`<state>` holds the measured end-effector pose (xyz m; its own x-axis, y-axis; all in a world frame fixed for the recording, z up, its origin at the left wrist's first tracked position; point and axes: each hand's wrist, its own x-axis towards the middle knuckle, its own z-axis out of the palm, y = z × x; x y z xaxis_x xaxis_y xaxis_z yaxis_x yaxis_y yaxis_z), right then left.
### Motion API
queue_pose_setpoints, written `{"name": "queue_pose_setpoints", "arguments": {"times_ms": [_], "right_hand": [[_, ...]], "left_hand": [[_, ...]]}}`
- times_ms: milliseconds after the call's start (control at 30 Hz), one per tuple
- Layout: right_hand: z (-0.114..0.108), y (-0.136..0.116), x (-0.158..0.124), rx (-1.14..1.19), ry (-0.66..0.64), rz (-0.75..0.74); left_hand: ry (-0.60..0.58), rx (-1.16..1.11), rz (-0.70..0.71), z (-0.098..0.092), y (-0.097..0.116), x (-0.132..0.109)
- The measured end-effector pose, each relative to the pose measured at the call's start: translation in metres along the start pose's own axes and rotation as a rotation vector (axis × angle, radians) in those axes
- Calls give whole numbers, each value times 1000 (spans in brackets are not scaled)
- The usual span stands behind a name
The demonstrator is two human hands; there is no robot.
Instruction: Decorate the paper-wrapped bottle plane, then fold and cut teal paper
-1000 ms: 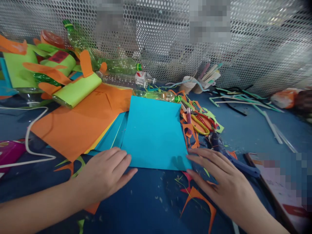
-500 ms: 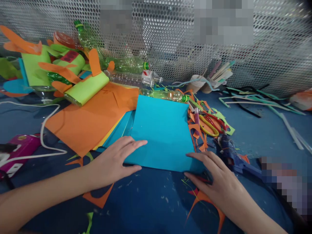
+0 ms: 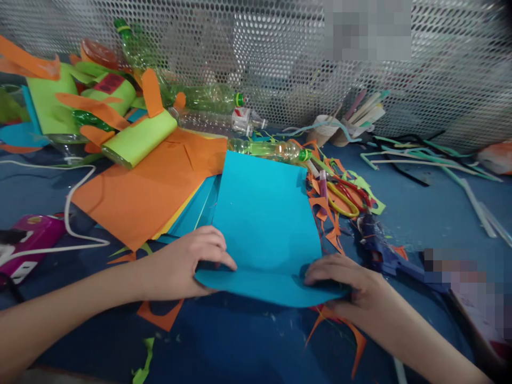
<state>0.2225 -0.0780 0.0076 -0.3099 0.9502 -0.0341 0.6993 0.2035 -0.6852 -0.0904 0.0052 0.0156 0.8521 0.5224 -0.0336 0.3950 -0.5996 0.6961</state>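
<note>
A blue sheet of paper (image 3: 266,213) lies in front of me, its near edge bent up and curling away from the table. At its near left corner my left hand (image 3: 200,258) grips the edge, fingers on top and thumb hidden beneath. My right hand (image 3: 344,282) pinches the near right corner, with fingers curled over the paper and the thumb under it. Left of the sheet, orange paper (image 3: 160,186) lies over more blue and yellow sheets. Orange paper scraps (image 3: 332,234) touch its right side.
Scissors with yellow and red handles (image 3: 348,197) and a blue glue gun (image 3: 384,250) lie to the right. Plastic bottles (image 3: 272,149) and green paper-wrapped bottle crafts (image 3: 140,141) stand behind and left. A perforated metal panel (image 3: 272,58) bounds the back. A white cord (image 3: 68,213) runs at left.
Both hands have closed on the near corners of the blue paper. Its near edge, flat before, is now lifted and bent toward me.
</note>
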Motion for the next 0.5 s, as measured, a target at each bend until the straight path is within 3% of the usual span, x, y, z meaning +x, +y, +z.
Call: {"name": "queue_pose_setpoints", "arguments": {"times_ms": [300, 500], "right_hand": [[3, 1, -4, -102, 6, -87], [9, -7, 2, -237, 186, 33]], "left_hand": [[35, 65, 122, 6, -6, -4], [123, 62, 25, 2, 0, 0]]}}
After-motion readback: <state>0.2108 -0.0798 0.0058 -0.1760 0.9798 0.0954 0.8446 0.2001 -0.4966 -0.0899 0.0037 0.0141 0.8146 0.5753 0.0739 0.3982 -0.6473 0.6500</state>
